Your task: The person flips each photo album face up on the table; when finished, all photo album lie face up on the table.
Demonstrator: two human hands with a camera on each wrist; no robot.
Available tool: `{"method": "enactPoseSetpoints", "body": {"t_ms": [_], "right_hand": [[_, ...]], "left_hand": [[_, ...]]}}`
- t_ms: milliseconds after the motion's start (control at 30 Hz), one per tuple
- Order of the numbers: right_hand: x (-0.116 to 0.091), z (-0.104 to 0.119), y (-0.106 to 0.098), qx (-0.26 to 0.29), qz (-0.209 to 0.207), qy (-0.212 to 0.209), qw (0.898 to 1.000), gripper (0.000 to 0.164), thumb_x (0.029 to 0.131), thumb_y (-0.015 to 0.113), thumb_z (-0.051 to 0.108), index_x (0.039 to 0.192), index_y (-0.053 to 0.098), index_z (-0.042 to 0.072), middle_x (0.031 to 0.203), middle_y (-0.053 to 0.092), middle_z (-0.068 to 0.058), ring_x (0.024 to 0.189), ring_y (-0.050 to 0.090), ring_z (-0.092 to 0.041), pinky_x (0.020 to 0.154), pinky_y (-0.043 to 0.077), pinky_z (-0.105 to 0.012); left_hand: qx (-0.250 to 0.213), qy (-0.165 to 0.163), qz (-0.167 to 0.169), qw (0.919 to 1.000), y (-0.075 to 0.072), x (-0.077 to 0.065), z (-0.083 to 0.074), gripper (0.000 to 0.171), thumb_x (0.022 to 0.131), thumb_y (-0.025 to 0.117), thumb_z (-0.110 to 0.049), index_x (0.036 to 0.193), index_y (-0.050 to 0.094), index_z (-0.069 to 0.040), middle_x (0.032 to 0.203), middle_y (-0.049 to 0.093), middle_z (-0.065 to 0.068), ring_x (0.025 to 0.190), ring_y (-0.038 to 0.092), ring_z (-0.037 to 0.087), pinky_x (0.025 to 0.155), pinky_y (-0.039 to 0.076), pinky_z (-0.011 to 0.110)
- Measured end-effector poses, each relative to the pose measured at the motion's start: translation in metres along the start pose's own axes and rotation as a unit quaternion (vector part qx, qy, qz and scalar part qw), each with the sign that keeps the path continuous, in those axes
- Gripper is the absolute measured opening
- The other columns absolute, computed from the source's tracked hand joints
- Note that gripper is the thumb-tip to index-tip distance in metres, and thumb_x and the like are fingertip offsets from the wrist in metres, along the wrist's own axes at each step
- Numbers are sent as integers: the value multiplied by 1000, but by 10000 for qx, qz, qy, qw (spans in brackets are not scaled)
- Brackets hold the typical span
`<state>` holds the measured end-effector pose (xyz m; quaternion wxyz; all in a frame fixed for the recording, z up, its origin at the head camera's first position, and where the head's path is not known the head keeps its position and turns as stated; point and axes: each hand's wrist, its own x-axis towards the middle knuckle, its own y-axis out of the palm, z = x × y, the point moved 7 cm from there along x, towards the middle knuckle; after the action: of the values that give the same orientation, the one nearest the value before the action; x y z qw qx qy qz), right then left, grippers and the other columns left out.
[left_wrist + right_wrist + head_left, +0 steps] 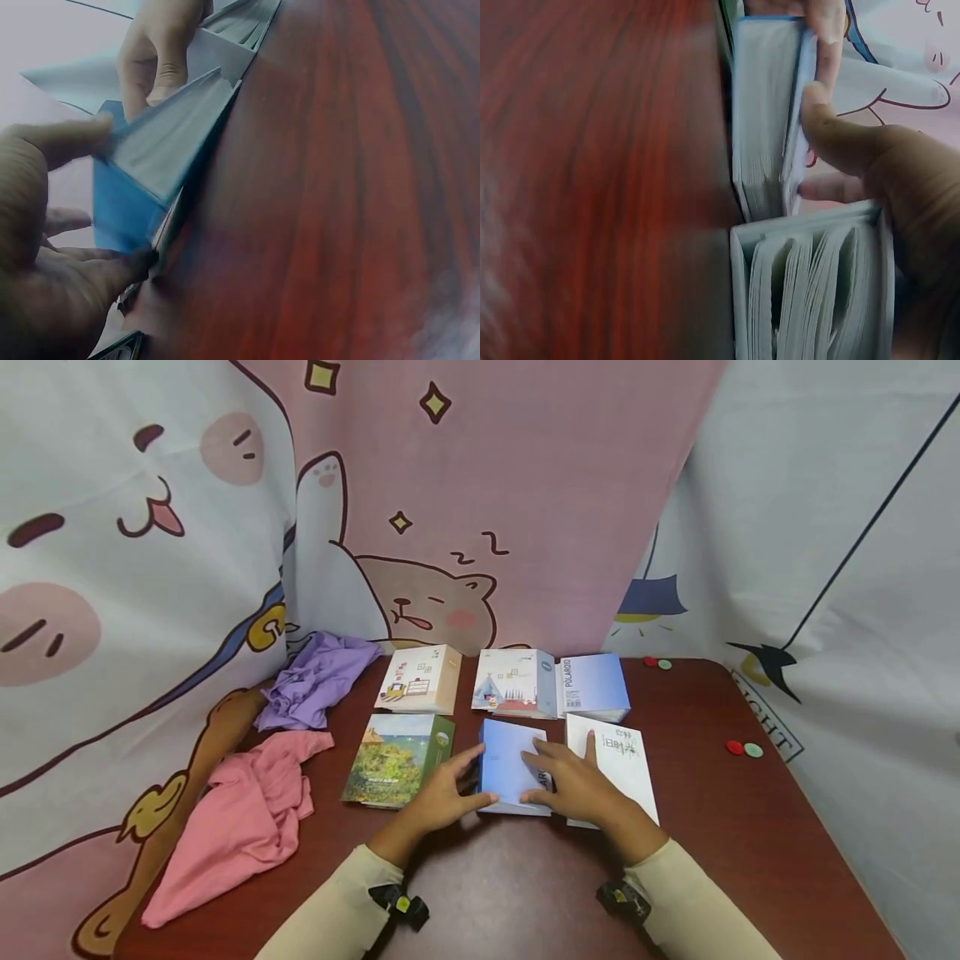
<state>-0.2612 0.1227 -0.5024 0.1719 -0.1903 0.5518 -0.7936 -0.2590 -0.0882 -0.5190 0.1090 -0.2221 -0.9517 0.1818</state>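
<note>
A blue photo album (510, 768) lies on the table in front, between both hands. My left hand (444, 789) is at its left side, fingers along the edge and thumb at the near corner of the cover. Across from it, my right hand (576, 781) touches the right part of the cover with spread fingers. The right wrist view shows the blue album's page edges (765, 112) and my right thumb (821, 112) against its cover. A white album (618, 760) lies close on the right, partly under my right hand. To the left is a green landscape-cover album (393, 760).
Behind stand a cream album (420, 679), a tent-print album (513, 683) and a blue-white Polaroid album (595, 685). Purple cloth (318, 677) and pink cloth (243, 827) lie left. Small red discs (734, 747) and green discs (753, 750) sit right. Printed curtains surround the table.
</note>
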Motion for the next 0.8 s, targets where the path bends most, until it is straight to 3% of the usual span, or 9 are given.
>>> {"method": "enactPoseSetpoints", "body": {"t_ms": [200, 367, 633, 800], "right_hand": [[0, 3, 1, -158, 11, 72, 9998, 74, 90, 85, 58, 150, 69, 18, 164, 57, -16, 153, 54, -36, 119, 1, -93], [0, 7, -2, -286, -76, 37, 9996, 74, 90, 84, 59, 148, 70, 17, 162, 59, -15, 151, 56, -35, 119, 4, -93], [6, 18, -6, -451, -282, -49, 9986, 76, 91, 82, 63, 150, 68, 18, 162, 59, -14, 148, 59, -36, 120, 11, -92], [18, 26, -7, -441, -327, -37, 9985, 80, 93, 78, 66, 156, 63, 19, 171, 49, -15, 151, 56, -40, 120, 18, -90]], "left_hand": [[325, -39, -37, 9995, -1, 1, 1, 83, 93, 87, -10, 163, 44, 5, 169, 45, 28, 156, 47, 44, 122, 47, 58], [869, 102, -4, 9962, -5, 3, -2, 80, 93, 87, -15, 161, 49, 3, 167, 47, 28, 157, 46, 45, 127, 39, 63], [1749, 101, 153, 9844, -31, -4, -18, 81, 98, 84, -30, 165, 46, -4, 171, 44, 25, 164, 31, 50, 129, 31, 70], [2181, -84, 141, 9758, -52, -12, -17, 83, 99, 82, -37, 167, 44, -9, 173, 40, 25, 166, 27, 49, 126, 35, 73]]}}
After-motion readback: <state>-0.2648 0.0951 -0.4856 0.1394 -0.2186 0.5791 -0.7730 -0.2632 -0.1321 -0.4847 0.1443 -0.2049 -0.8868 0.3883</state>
